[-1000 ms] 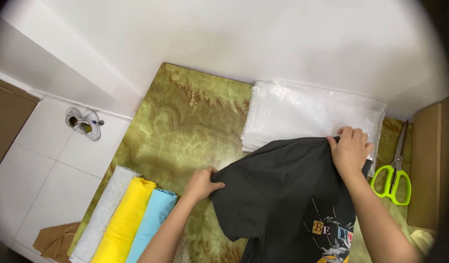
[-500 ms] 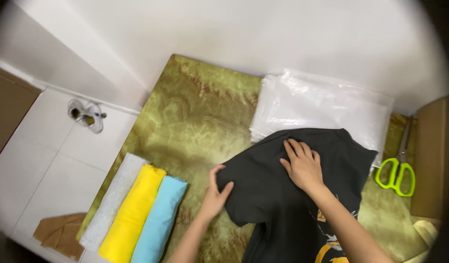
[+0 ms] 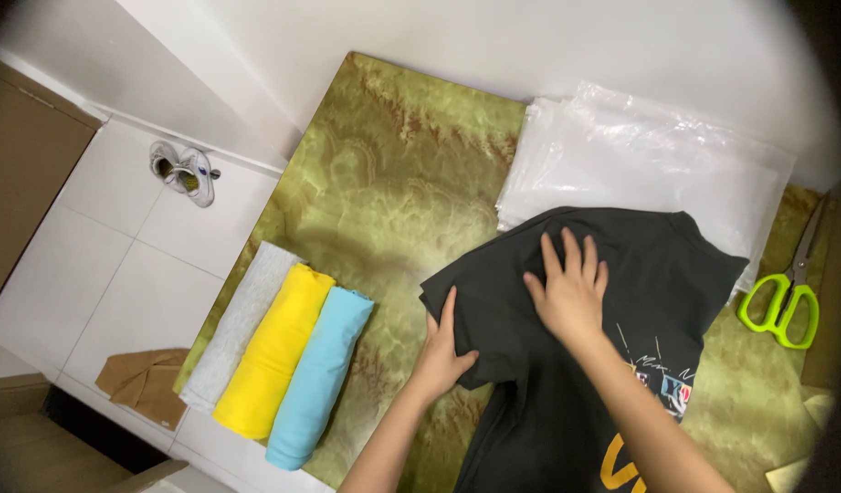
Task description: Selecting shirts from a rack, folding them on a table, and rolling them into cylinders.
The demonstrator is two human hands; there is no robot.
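dark grey printed t-shirt (image 3: 621,310) lies spread on the green marbled worktop (image 3: 384,183), its upper edge overlapping the stack of clear plastic bags (image 3: 640,155). going left to right: a pair of white sneakers (image 3: 183,172) and a brown folded cloth (image 3: 142,383) sit on the white tiled floor (image 3: 119,283); at the worktop's near-left edge lie three rolled garments side by side, pale grey (image 3: 238,324), yellow (image 3: 274,351) and light blue (image 3: 320,374). the left hand (image 3: 443,347) pinches the shirt's left edge, fingers curled around the fabric. the right hand (image 3: 567,292) rests flat on the cloth, fingers spread, gripping nothing. a second ago that hand was up at the shirt's far corner by the bags; it has since slid inward to the middle, and the cloth there looks flatter, so the smoothing appears under way. green-handled scissors (image 3: 781,306) lie at the far right, apart from the shirt. white walls enclose the worktop.
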